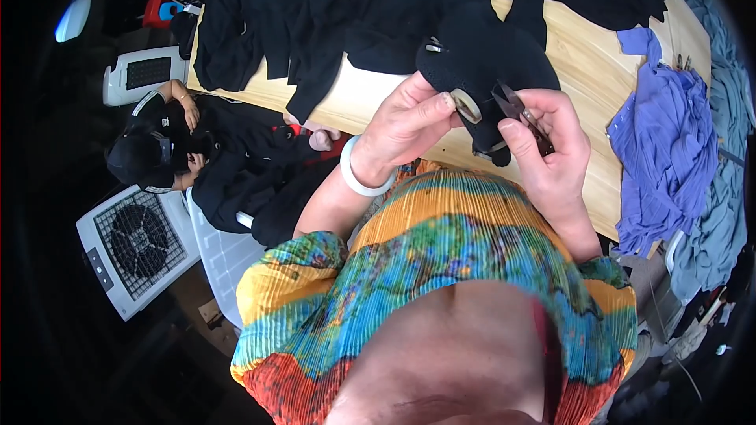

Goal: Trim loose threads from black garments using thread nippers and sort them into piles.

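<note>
My left hand [403, 127], with a white bangle [352, 170] at the wrist, pinches the edge of a black garment [496, 43]. A pale oval ring-shaped piece [468, 105] shows at its fingertips against the cloth; I cannot tell what it is or whether it is fixed there. In my right hand [555, 145] are small dark thread snips [513, 105], held with the blades pointing up and left beside the cloth. Part of the garment hangs between my two hands, over the table's near edge.
More black garments [315, 8] lie across the pale wooden table [587, 79]. Purple cloth [661, 134] drapes over its right side, with blue-grey cloth [720, 189] beyond. At left a person in a black cap [142, 159] handles black cloth, near a fan unit [142, 240].
</note>
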The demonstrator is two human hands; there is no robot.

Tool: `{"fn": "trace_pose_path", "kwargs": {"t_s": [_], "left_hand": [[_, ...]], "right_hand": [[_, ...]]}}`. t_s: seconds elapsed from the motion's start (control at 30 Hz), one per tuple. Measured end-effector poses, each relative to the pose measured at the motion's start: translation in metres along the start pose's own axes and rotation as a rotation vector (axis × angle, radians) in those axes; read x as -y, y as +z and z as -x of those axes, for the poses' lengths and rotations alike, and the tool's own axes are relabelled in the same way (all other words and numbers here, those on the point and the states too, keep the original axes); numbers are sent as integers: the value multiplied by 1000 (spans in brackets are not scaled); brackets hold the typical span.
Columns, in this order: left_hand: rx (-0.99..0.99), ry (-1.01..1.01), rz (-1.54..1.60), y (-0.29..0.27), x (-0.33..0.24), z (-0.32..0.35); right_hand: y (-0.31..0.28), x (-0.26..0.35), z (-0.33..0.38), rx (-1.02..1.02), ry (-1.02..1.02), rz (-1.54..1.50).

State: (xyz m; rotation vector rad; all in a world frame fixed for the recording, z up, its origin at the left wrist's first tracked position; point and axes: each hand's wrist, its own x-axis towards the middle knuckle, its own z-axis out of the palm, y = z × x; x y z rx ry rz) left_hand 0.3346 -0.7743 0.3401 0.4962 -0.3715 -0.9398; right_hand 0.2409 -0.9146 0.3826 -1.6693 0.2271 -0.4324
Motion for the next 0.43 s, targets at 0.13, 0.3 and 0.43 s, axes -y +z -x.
{"fn": "trace_pose_path", "kwargs": {"t_s": [0.13,0.3,0.43], "left_hand": [[-16,-7,-4,-1,-2,0],[-67,1,-17,-1,-4,0],[-72,-5,11,-1,-3,-2]], "right_hand": [[0,-4,3,-25,4,-1],[-2,-9,6,-12,17,-40],[-1,-9,8,-32,46,-86]]}}
